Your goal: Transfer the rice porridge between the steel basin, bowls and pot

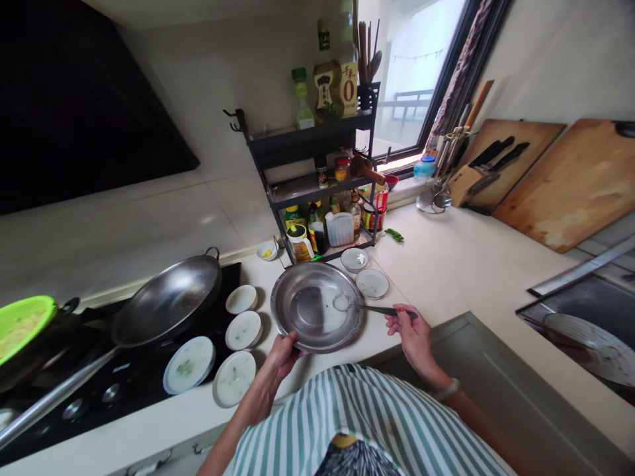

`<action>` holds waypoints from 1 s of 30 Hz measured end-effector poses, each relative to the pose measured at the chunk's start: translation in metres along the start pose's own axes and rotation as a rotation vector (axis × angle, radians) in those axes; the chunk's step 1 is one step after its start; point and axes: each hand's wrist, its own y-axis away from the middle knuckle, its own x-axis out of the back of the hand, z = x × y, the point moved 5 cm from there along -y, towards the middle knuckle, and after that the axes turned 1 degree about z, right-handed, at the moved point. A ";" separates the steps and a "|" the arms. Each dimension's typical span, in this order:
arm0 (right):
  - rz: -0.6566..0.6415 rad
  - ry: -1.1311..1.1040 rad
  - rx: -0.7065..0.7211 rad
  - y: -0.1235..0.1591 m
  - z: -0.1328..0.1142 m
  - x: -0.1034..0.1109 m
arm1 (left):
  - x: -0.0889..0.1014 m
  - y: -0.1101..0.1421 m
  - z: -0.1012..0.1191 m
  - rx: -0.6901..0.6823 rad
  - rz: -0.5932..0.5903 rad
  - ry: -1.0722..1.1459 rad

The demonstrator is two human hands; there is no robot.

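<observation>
My left hand point(284, 355) grips the near rim of a wide metal basin point(288, 324), which tilts slightly over the counter. A little whitish liquid lies toward its right side. In my right hand point(411, 330) is the dark handle of a ladle point(370, 308), its small round bowl dipped into that liquid. Left of the basin stand several white bowls of milky liquid, among them a round bowl point(235, 378) with green bits floating in it. Behind the basin, to the right, are two more filled bowls, one of them a shallow bowl point(372, 283).
A wok point(171, 297) rests on the black stove point(133, 380), beside a green strainer point(30, 317). A black rack point(307, 142) with bottles and jars stands against the wall. Cutting boards point(570, 178) and a knife block point(466, 187) are at the right, near the sink point(595, 317).
</observation>
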 end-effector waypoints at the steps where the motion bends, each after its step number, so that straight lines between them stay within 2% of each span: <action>1: 0.000 0.003 0.001 0.000 0.000 0.000 | 0.000 0.000 0.000 0.002 0.001 -0.001; 12: 0.048 -0.069 -0.023 -0.001 -0.009 0.007 | -0.001 0.000 0.000 -0.006 -0.012 0.012; 19: 0.149 -0.089 0.080 -0.022 -0.027 0.030 | 0.000 0.002 -0.001 0.019 0.003 0.019; 25: 0.167 0.120 0.216 -0.034 -0.030 0.049 | 0.000 0.000 -0.002 0.029 -0.026 0.028; 30: 0.020 0.381 0.380 -0.024 -0.033 0.044 | 0.001 0.002 -0.002 0.040 -0.006 0.019</action>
